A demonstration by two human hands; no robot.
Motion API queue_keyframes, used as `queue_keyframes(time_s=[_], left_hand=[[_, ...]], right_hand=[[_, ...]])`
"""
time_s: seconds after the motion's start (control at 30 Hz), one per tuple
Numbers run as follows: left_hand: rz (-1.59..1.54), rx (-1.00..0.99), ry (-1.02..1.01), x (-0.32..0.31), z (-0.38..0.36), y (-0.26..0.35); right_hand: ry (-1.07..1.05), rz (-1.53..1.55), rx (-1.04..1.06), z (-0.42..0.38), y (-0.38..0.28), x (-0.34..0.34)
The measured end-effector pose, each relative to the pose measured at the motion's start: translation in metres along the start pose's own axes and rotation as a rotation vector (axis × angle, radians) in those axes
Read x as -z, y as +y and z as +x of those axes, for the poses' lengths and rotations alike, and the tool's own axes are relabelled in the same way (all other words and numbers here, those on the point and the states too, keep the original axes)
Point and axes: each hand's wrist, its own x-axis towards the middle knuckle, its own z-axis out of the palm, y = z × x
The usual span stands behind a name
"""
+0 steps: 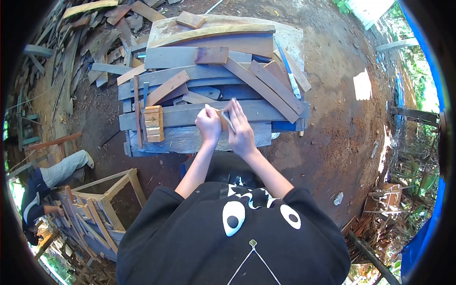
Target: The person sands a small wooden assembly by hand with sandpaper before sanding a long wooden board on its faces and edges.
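Wood block, held over the long grey plank: left hand clenched round it, apparently to steady it; right hand, fingers straight, grasps a thin grey sheet at its side, presumably to spread pressure evenly. Block small, orange-brown, largely hidden by the hands; finish unclear.

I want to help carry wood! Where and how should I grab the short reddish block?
Probably by the left half of the reddish block, from above, pinching its long edges: it lies flat, its top uncovered, and a long brown plank crowds its right end.
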Motion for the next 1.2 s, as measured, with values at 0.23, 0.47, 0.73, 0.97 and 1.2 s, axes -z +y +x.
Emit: queue_keyframes(time_s=[0.23, 0.47, 0.73, 0.97, 1.2], left_hand=[[-0.193, 0.113, -0.147, 0.0, 0.002, -0.014], [-0.334, 0.17, -0.154, -0.004, 0.001, -0.024], [-0.337, 0.208, -0.149, -0.006, 0.003, -0.021], [-0.265, 0.176, -0.15, -0.003, 0.004, -0.017], [-0.221, 0.152, -0.11, -0.004, 0.001, -0.019]], right_hand=[[-0.039, -0.087, 0.098, 0.005, 0.004, 0.011], [-0.18, -0.205, 0.096, -0.036, -0.006, 0.023], [-0.029, -0.072, 0.083, 0.009, 0.004, 0.009], [-0.046, -0.029, 0.056, -0.002, 0.001, 0.011], [-0.105, -0.019, 0.043, -0.024, -0.002, 0.02]])
